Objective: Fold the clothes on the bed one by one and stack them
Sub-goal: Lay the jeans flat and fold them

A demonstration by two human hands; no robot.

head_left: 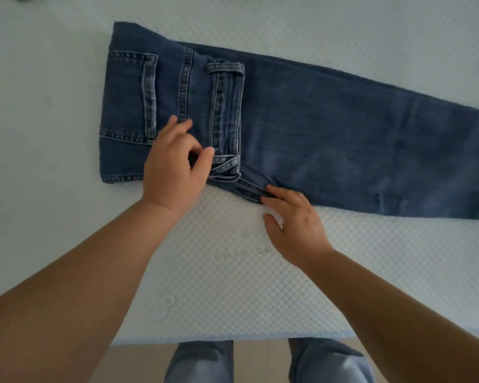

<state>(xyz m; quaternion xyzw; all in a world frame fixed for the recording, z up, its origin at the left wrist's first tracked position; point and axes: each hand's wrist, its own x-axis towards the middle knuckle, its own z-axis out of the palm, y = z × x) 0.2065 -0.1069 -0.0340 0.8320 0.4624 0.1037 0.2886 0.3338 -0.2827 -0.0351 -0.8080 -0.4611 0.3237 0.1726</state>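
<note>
The left hand point(172, 172) pinches the fly edge of the jeans point(302, 139) with curled fingers, and the right hand point(293, 228) lies flat and loose at the crotch seam. The jeans lie flat on the white bed point(233, 286) — waist to the left, legs running long to the right. Faint letters on the bed cover are too pale to read.

Not much to read here, honestly. We only spot some faint embossed lettering on the white mattress cover point(233, 286), just below the jeans point(315, 128) and beside the right hand point(296, 230). We make out something like "be", but the rest is too faint to read.
</note>
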